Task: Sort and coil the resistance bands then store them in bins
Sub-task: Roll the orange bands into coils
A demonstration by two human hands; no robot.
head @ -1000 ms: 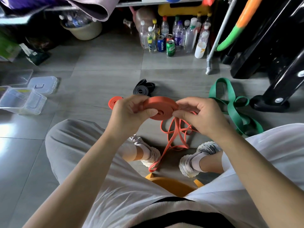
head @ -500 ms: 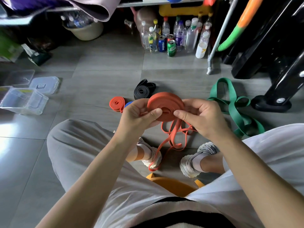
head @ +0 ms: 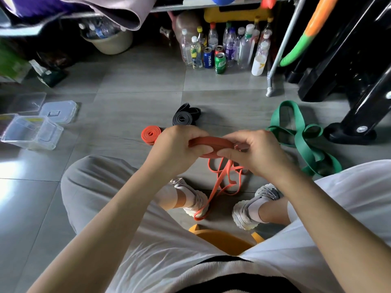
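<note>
- Orange resistance band (head: 211,142), partly wound into a flat coil, is held edge-on between both hands, above the tiled floor (head: 127,102) and in front of the knees.
- The left hand (head: 175,149) has its grip closed on the coil's left side, with the fingers curled round it.
- The right hand (head: 258,153) has its grip closed on the coil's right side, pinching it between thumb and curled fingers.
- The band's loose tail (head: 224,180) hangs from the coil to the floor in tangled loops, and its end lies against one shoe (head: 196,201).
- A small orange coiled band (head: 150,134) lies on the floor just beside the left hand, with a black coiled band (head: 184,117) beyond it.
- A green band (head: 300,134) lies uncoiled to the right.
- Clear plastic bins (head: 31,132) stand well to the left, with lids (head: 58,111) beside them.
</note>
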